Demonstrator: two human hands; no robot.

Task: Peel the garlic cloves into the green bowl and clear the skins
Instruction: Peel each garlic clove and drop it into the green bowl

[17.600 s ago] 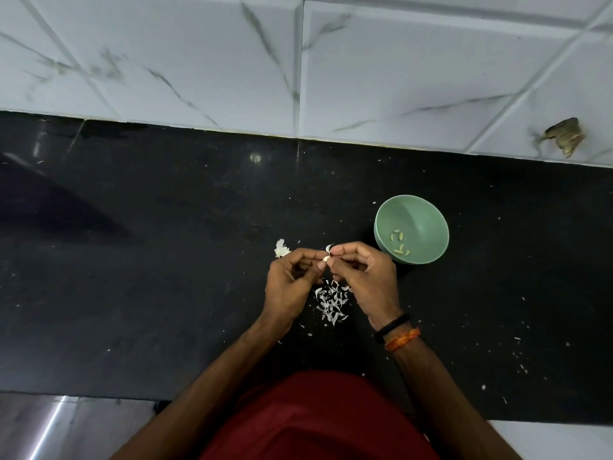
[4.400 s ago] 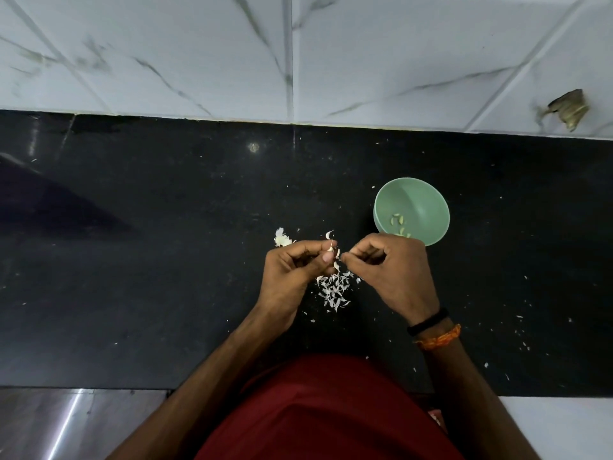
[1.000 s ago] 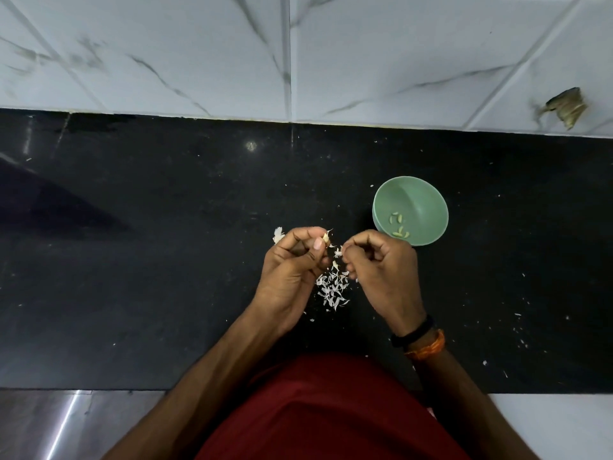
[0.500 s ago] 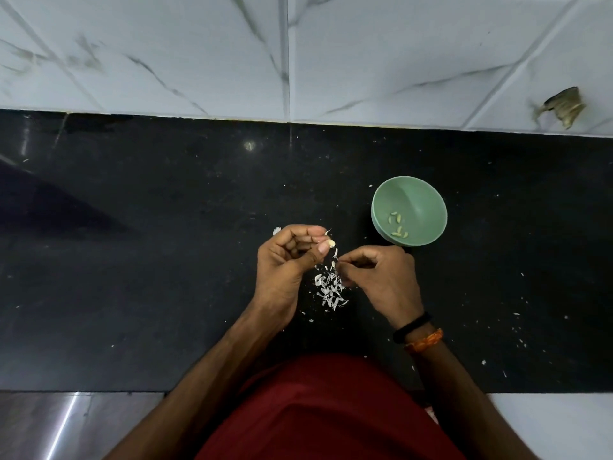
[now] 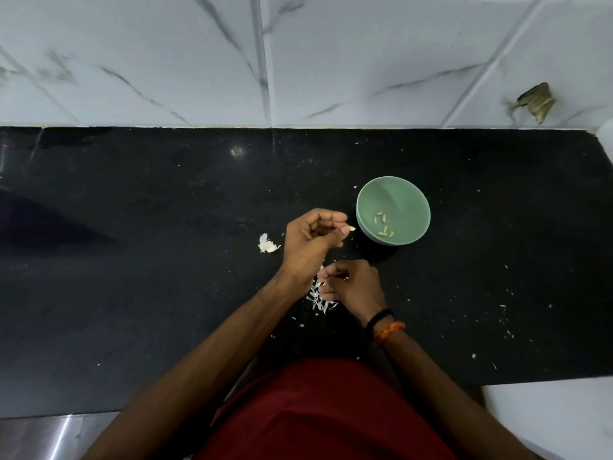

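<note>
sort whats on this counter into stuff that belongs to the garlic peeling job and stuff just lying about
Belongs to the job:
- green bowl holding peeled cloves
- clove pinched in left hand
- right hand over skin pile
- garlic piece

Just lying about:
- brown scrap on the tiled wall

There are no words, numbers, labels or signs to read anywhere in this picture.
</note>
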